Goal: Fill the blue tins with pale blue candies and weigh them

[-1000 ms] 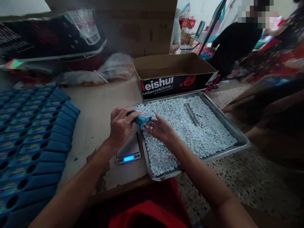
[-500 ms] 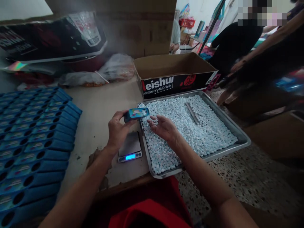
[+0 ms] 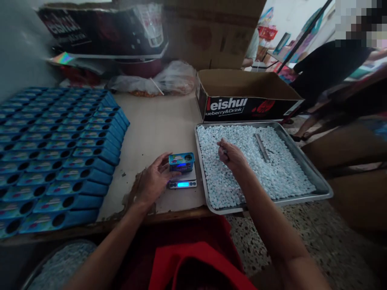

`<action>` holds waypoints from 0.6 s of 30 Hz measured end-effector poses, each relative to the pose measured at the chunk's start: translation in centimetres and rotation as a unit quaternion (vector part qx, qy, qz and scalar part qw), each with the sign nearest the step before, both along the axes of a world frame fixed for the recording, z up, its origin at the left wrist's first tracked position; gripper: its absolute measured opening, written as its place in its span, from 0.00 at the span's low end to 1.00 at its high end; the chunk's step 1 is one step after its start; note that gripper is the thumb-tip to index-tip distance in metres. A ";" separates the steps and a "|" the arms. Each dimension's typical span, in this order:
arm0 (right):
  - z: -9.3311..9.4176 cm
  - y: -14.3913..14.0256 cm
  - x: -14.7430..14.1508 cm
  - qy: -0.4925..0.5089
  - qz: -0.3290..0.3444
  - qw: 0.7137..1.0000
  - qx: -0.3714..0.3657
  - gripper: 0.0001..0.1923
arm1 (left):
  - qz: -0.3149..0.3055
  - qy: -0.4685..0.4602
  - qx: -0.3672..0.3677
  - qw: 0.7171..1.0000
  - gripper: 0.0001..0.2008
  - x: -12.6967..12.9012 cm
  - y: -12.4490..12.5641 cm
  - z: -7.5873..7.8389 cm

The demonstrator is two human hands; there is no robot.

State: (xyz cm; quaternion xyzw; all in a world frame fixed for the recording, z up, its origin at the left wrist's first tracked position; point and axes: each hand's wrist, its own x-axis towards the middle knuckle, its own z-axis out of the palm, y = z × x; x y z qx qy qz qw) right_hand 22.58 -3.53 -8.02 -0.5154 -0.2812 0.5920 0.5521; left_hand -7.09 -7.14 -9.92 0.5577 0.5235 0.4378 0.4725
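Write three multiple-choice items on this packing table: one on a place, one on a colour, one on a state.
1. Where does the small blue tin stand?
A. on the pocket scale
B. in the cardboard box
C. among the pellets in the metal tray

2. What colour are the stacked packs on the left?
A. red
B. blue
C. yellow

3. How is the scale's display?
A. dark
B. lit blue
C. covered by a hand

Key: 1 A, the tin sits on the scale's platform beside the left hand. 2 B, every pack in the rows is blue. 3 B, the display glows blue, in plain view.
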 end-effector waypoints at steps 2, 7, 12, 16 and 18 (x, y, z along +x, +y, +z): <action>0.5 -0.3 0.5 0.001 -0.007 1.000 -0.010 0.17 | 0.024 -0.008 0.045 0.999 0.36 -1.6 0.0 0.3; 2.8 -1.4 1.1 0.037 0.026 0.994 -0.101 0.09 | 0.120 0.032 0.079 0.989 0.26 -6.8 -0.7 1.2; 5.4 -2.5 -0.4 0.015 0.058 0.987 -0.147 0.09 | 0.160 0.017 0.106 0.981 0.29 -8.9 -1.2 1.3; 7.3 -2.8 -2.6 -0.060 0.108 0.988 -0.093 0.11 | 0.141 0.037 0.121 0.982 0.30 -9.3 -1.3 1.8; 8.0 -2.9 -3.9 -0.102 0.144 0.982 -0.062 0.10 | 0.141 0.047 0.122 0.981 0.29 -9.5 -1.4 2.2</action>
